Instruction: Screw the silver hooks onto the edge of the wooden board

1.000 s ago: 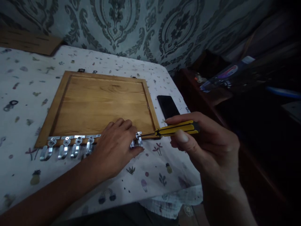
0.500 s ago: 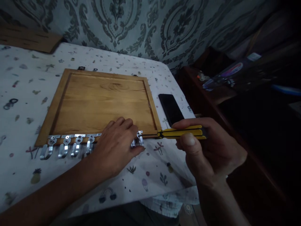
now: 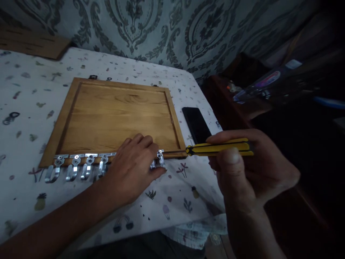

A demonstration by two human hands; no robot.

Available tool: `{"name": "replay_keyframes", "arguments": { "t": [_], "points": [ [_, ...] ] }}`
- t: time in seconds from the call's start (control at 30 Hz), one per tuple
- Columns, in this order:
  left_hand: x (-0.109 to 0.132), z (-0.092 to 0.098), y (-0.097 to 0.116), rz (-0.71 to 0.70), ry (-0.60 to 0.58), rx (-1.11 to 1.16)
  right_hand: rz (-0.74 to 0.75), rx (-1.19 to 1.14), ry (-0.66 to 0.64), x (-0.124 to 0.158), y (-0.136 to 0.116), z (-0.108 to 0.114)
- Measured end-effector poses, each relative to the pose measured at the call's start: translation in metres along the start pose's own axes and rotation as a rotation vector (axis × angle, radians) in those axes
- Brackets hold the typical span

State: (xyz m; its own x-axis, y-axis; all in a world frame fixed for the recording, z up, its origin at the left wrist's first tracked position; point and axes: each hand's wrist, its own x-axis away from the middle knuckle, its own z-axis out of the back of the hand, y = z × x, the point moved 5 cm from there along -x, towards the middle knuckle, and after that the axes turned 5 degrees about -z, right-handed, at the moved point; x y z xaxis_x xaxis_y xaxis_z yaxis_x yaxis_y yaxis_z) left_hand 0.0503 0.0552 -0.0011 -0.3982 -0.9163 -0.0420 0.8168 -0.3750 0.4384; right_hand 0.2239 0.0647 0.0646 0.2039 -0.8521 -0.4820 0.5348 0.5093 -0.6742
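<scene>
A framed wooden board (image 3: 118, 117) lies on the table. Along its near edge runs a metal rail with several silver hooks (image 3: 90, 167). My left hand (image 3: 132, 169) is closed over the right part of this rail, thumb below and fingers above, hiding some hooks. Between thumb and fingers the rightmost hook (image 3: 160, 160) shows. My right hand (image 3: 248, 169) grips a yellow-and-black screwdriver (image 3: 223, 147) by its handle. The shaft points left along the board's near edge, its tip at or close to the screw of the rightmost hook.
A black phone (image 3: 196, 124) lies right of the board on the patterned tablecloth (image 3: 167, 201). Brown cardboard (image 3: 35, 45) sits at the back left. A plastic bottle (image 3: 265, 84) lies on dark furniture beyond the table's right side. A patterned wall (image 3: 151, 32) rises behind.
My right hand and the screwdriver handle have moved right, and more of the shaft now shows. The handle's tilt has shifted slightly. My left hand has stayed on the rail.
</scene>
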Motion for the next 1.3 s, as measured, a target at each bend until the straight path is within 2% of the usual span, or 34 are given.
{"name": "replay_keyframes", "arguments": {
  "t": [0.13, 0.3, 0.57, 0.77, 0.9, 1.1, 1.3],
  "points": [
    [-0.001, 0.0, -0.001, 0.005, -0.002, -0.007, 0.011, 0.002, 0.068, 0.0, 0.003, -0.004],
    [0.0, 0.0, 0.0, 0.006, 0.004, -0.001, 0.053, 0.054, -0.012, -0.003, 0.004, -0.008],
    [0.001, 0.0, 0.001, -0.018, 0.041, -0.002, 0.202, 0.071, -0.045, -0.009, -0.005, -0.01],
    [0.002, 0.0, 0.0, -0.022, 0.044, 0.032, 0.208, 0.01, -0.048, -0.024, -0.01, -0.017],
    [0.002, 0.0, 0.0, -0.001, 0.04, 0.038, 0.182, -0.067, -0.082, -0.028, -0.012, -0.026],
    [0.001, 0.0, 0.001, -0.013, 0.028, -0.002, 0.08, -0.083, -0.037, -0.036, -0.01, -0.029],
    [0.0, 0.001, 0.0, -0.005, 0.014, -0.005, -0.015, -0.31, -0.21, -0.04, -0.005, -0.028]
  ]
}}
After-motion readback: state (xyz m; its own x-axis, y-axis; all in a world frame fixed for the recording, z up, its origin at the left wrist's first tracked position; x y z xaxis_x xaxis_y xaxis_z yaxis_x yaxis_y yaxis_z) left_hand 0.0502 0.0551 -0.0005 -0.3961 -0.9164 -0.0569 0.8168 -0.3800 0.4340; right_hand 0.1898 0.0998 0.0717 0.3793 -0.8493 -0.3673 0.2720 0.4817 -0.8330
